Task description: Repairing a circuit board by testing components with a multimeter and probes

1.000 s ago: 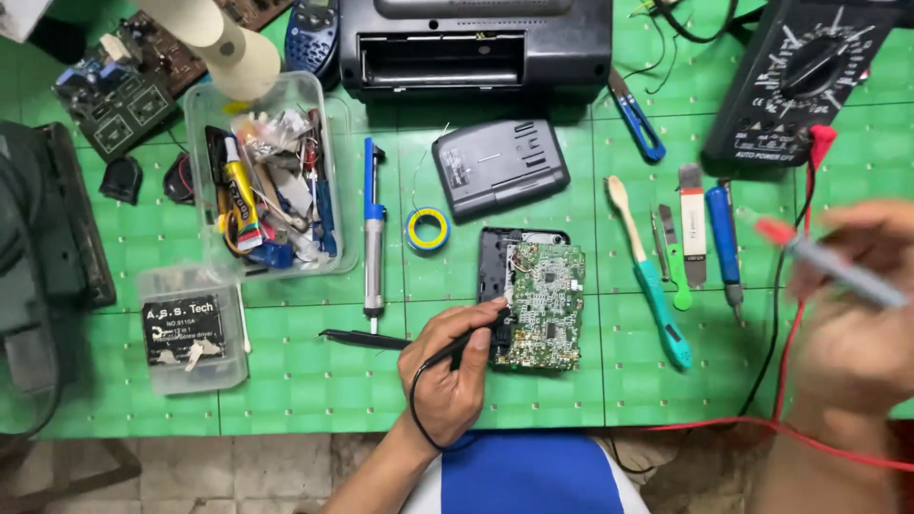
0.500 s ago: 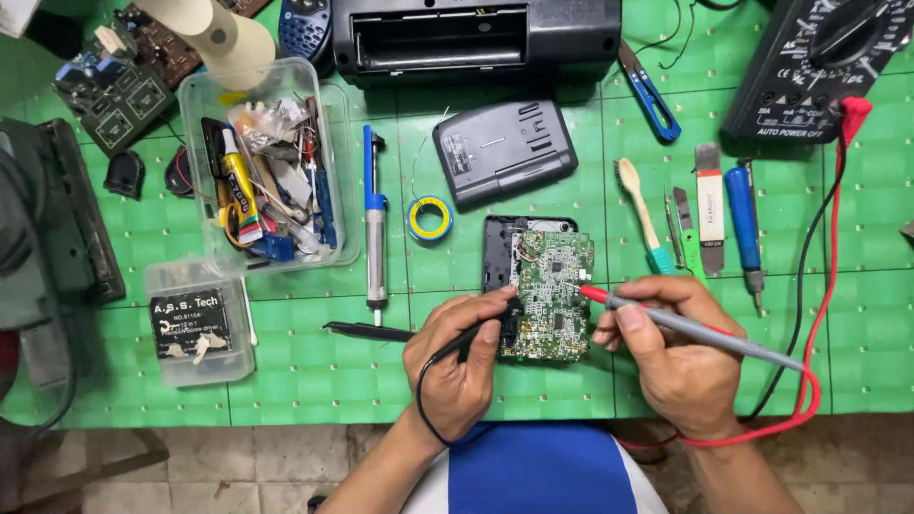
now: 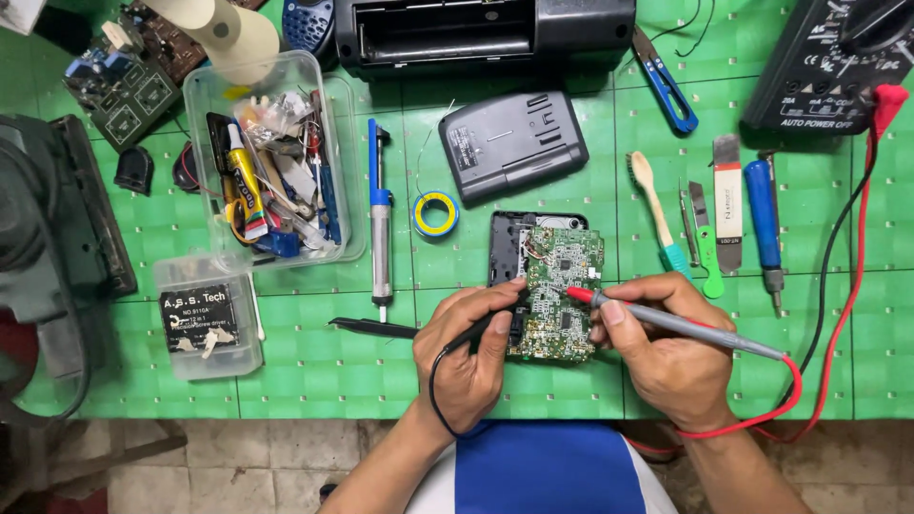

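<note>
At the far left lies a dark circuit board with blue parts (image 3: 124,81), and just right of it a clear plastic tub of mixed tools (image 3: 271,162). Nearer you sits a small clear plastic box with a dark label (image 3: 205,319). Right of the tub a blue and silver desoldering pump (image 3: 380,214) lies lengthwise, with a small roll of yellow and blue tape (image 3: 435,214) beside it and black tweezers (image 3: 371,327) near its tip.

Your left hand (image 3: 471,357) is closed around a black test probe (image 3: 490,324), its tip at the left edge of the green printed circuit board (image 3: 562,286). That board rests in a black plastic casing (image 3: 505,243) at the middle of the green cutting mat (image 3: 314,366), near a grey rectangular cover (image 3: 514,143).

Your right hand (image 3: 666,347) grips a grey test probe with a red tip (image 3: 666,322) like a pen, the tip touching the board. Its red lead (image 3: 847,314) runs far right to a black multimeter (image 3: 828,57). Between lie a wooden-handled brush (image 3: 652,205) and a blue-handled screwdriver (image 3: 762,214).
</note>
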